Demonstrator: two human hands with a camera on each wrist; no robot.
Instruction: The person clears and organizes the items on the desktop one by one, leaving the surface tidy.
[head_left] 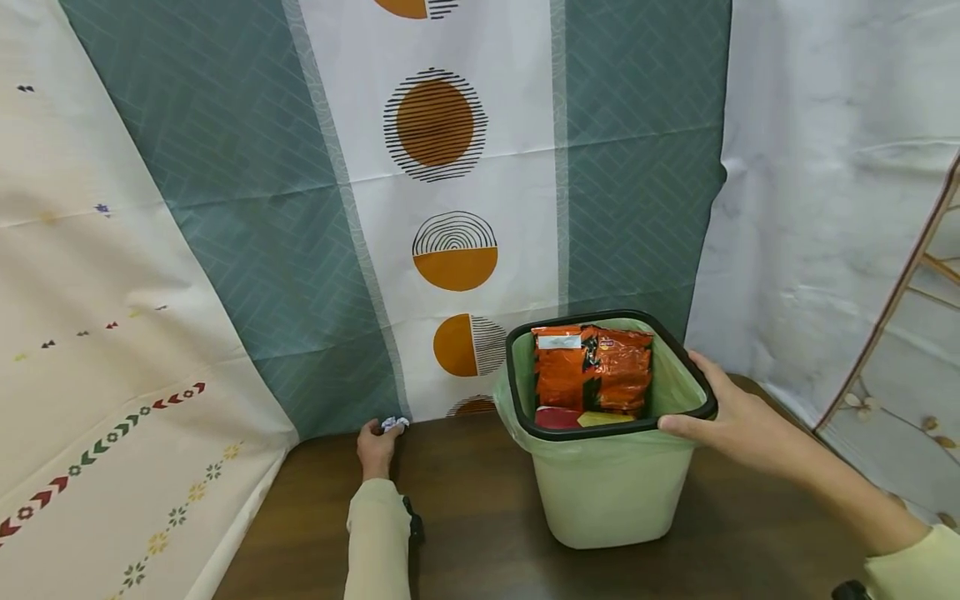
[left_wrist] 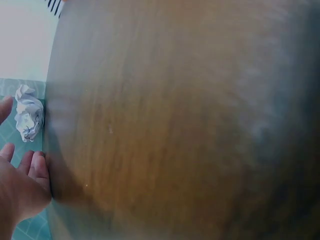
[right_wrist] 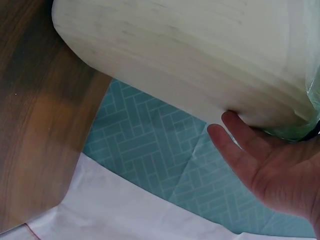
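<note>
My left hand (head_left: 375, 450) is at the back edge of the table, beside a crumpled ball of white paper (head_left: 395, 425). In the left wrist view the paper ball (left_wrist: 29, 114) lies between the thumb and the loosely bent fingers, with a visible space around it. My right hand (head_left: 723, 417) holds the black rim of a pale trash bin (head_left: 611, 492) at its right side, thumb towards the front corner. The right wrist view shows two fingers of that hand (right_wrist: 280, 170) near the bin's outer wall; the thumb's grip is hidden there.
A light green liner bag (head_left: 517, 425) folds over the bin's rim. Inside lie an orange wrapper (head_left: 592, 367), a red piece (head_left: 557, 417) and a yellow piece (head_left: 603, 418). The brown wooden table (head_left: 465, 517) meets patterned cloth (head_left: 247, 208) hanging behind and at both sides.
</note>
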